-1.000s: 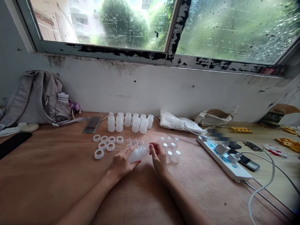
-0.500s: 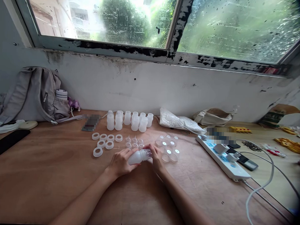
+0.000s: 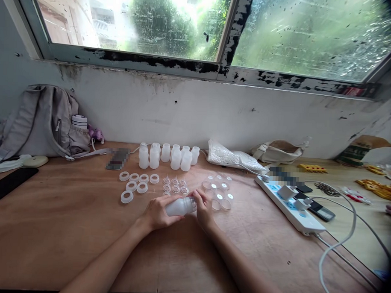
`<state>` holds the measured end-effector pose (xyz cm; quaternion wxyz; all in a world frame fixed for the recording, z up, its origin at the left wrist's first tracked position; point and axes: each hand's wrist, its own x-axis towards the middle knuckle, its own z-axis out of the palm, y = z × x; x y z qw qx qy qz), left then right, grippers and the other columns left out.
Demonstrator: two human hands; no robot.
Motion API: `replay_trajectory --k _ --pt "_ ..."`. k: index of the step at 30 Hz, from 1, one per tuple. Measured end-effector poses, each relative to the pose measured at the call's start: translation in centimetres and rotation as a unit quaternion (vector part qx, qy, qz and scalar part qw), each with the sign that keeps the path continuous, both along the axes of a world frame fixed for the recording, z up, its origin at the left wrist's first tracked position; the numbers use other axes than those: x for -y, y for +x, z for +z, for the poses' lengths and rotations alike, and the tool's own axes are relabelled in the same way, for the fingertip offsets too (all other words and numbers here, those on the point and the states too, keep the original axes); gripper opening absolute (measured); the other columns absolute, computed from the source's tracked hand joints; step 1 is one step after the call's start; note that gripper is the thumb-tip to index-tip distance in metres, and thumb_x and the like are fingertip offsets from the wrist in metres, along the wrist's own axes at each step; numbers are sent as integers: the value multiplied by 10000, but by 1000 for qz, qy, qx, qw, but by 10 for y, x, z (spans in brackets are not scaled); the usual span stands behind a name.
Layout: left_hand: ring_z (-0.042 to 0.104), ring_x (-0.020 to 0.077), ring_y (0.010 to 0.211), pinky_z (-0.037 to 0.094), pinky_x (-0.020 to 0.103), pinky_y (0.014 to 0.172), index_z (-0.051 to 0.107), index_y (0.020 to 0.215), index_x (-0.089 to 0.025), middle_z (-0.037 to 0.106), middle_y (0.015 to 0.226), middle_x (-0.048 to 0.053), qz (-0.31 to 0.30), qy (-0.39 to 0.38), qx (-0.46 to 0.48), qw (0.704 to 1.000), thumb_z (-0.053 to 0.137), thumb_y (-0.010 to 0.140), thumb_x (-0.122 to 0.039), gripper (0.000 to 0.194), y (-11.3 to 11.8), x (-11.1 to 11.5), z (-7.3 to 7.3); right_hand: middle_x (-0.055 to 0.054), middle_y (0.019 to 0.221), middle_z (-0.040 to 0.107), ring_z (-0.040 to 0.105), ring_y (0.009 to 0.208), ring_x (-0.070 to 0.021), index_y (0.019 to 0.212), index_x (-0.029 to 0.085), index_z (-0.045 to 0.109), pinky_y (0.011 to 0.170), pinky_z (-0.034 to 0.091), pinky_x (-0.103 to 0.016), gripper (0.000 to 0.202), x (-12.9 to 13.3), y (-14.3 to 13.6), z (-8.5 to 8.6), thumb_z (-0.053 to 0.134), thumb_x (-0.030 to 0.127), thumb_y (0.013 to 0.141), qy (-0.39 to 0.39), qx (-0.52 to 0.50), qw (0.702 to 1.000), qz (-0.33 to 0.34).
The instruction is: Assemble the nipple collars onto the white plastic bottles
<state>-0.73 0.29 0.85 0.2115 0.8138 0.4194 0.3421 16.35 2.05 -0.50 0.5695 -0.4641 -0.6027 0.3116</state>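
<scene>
Bottle (image 3: 176, 207) sits between both your hands, around 6 o'clock in the view, with its clear top (image 3: 192, 203) aimed roughly at 3. Compared with a second ago it's tipped flatter, and your right grip (image 3: 204, 206) now sits closer over the end, so imo that top is better covered for working on. Your left grip (image 3: 159, 211) is wrapped around the body, snugly closed; the right one's fingers curl in on the clear top, though I can't tell how tightly. From the bottle, white rings (image 3: 127, 201) lie at 10 o'clock on the worktop (image 3: 67, 227), clear covers (image 3: 220, 197) at 2, other bottles (image 3: 186, 162) at 12.
</scene>
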Motion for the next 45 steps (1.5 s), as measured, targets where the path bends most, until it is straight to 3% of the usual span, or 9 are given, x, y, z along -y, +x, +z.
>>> replay_trajectory --k 12,25,45 --pt "595 203 824 470 299 739 558 1089 -256 641 955 30 -12 -48 24 998 658 574 -446 558 3 8 4 -6 499 516 455 455 -122 542 156 535 457 345 -241 342 11 -4 -5 393 346 790 37 -12 999 -34" --pt "595 203 766 485 290 690 528 1113 -224 626 887 53 -10 1 -20 1000 615 617 -441 547 6 19 7 -16 522 519 470 474 -138 561 168 543 472 350 -261 304 22 -6 -1 389 322 772 64 -21 997 -23" --pt "601 195 779 496 290 698 491 1137 -195 624 911 65 -12 64 -29 997 581 663 -409 528 8 5 -10 15 534 449 412 480 -112 595 180 460 452 309 -234 274 13 -5 -5 373 333 806 49 15 998 -22"
